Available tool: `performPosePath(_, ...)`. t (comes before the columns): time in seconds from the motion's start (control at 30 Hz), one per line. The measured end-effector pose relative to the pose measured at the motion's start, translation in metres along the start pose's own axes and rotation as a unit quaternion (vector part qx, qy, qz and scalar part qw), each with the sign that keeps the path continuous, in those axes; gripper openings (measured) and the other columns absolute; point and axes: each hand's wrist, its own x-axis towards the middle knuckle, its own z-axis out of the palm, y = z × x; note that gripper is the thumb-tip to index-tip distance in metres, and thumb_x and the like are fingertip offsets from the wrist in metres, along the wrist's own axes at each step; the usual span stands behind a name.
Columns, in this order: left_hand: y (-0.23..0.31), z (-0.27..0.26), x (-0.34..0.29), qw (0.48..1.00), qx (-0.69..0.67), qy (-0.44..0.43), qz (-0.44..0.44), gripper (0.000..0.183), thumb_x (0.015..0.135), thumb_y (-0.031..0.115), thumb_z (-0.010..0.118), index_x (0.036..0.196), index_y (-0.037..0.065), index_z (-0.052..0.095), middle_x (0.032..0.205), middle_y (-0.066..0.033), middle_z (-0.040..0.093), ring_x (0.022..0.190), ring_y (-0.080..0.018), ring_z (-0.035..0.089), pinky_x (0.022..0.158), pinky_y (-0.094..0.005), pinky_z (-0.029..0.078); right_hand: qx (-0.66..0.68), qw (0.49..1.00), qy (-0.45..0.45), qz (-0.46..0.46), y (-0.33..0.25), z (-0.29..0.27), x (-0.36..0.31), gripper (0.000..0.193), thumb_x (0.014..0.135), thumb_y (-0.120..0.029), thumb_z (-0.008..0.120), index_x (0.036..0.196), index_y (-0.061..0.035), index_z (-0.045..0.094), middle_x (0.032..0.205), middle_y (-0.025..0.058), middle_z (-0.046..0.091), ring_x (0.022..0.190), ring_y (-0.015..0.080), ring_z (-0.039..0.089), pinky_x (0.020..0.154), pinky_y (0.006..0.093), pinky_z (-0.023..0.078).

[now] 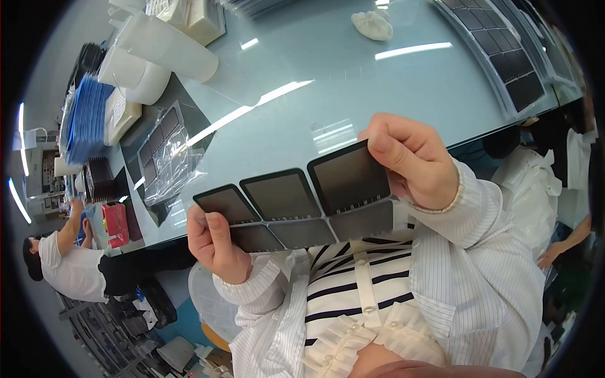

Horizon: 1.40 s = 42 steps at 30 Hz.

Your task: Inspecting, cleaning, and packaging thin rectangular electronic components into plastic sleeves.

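A sheet of dark rectangular panels (282, 194) in a clear backing is held up in front of my chest, above the near table edge. It has two rows of panels, and the right end is raised a little higher than the left. My left hand (218, 246) pinches its left end, thumb on the upper face. At the opposite end, my right hand (413, 160) grips the upper right corner between thumb and fingers. The fingers behind the sheet are partly hidden.
Stacked similar dark sheets (498, 53) lie at the far right. Leftward are a plastic-wrapped dark sheet (161, 151), translucent white jugs (170, 47) and blue sheets (88, 120). A crumpled white object (372, 25) sits at the back. Another person (69, 264) works at the left; another person's hand (551, 254) shows at right.
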Motion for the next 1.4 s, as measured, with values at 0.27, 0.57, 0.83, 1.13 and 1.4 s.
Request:
performPosePath(0.27,-0.022,0.004,0.005,0.999,-0.007,-0.044,-0.001,0.020,0.094,0.018,0.054,0.082,0.002,0.049,0.073,0.0050,0.043,0.068,-0.0042,0.033,0.063,-0.0170,0.027,0.200,0.974,-0.064,0.086,0.023,0.005,0.007,0.032,0.097,-0.033,0.044,0.083,-0.0053,0.051,0.066,-0.0036,0.046,0.052,0.0028,0.035,0.049,0.0185,0.029)
performPosePath(0.57,-0.017,-0.007,0.011,0.999,0.019,-0.024,0.016,0.020,0.094,0.016,0.054,0.082,0.000,0.053,0.074,0.0042,0.047,0.070,-0.0050,0.037,0.067,-0.0178,0.030,-0.123,0.977,0.038,-0.173,-0.003,0.010,0.000,0.023,0.096,-0.019,0.050,0.080,-0.0026,0.056,0.061,-0.0037,0.046,0.050,0.0033,0.039,0.046,0.0189,0.030)
performPosePath(0.83,-0.007,-0.007,0.013,1.000,-0.011,-0.019,0.020,0.021,0.094,0.016,0.053,0.079,0.001,0.049,0.074,0.0031,0.048,0.068,-0.0047,0.037,0.065,-0.0169,0.030,-0.198,0.951,0.061,-0.228,-0.014,0.012,0.005,0.023,0.093,-0.015,0.055,0.077,0.0003,0.058,0.059,-0.0002,0.050,0.048,0.0054,0.044,0.044,0.0206,0.032)
performPosePath(1.13,-0.009,-0.006,0.015,1.000,-0.003,-0.006,0.026,0.021,0.094,0.016,0.052,0.079,0.001,0.049,0.073,0.0028,0.048,0.067,-0.0042,0.037,0.065,-0.0169,0.030,-0.246,0.931,0.053,-0.266,-0.014,0.013,0.007,0.022,0.094,-0.014,0.050,0.076,-0.0019,0.052,0.059,-0.0001,0.049,0.046,0.0029,0.037,0.043,0.0186,0.027)
performPosePath(1.4,-0.005,-0.009,0.023,0.995,0.079,0.004,0.060,0.018,0.094,0.017,0.054,0.085,0.002,0.055,0.067,0.0042,0.048,0.053,-0.0012,0.037,0.045,-0.0145,0.026,-0.240,0.929,0.065,-0.274,-0.018,0.014,0.020,0.021,0.094,-0.014,0.051,0.078,-0.0017,0.054,0.061,-0.0029,0.046,0.047,0.0011,0.033,0.044,0.0176,0.025)
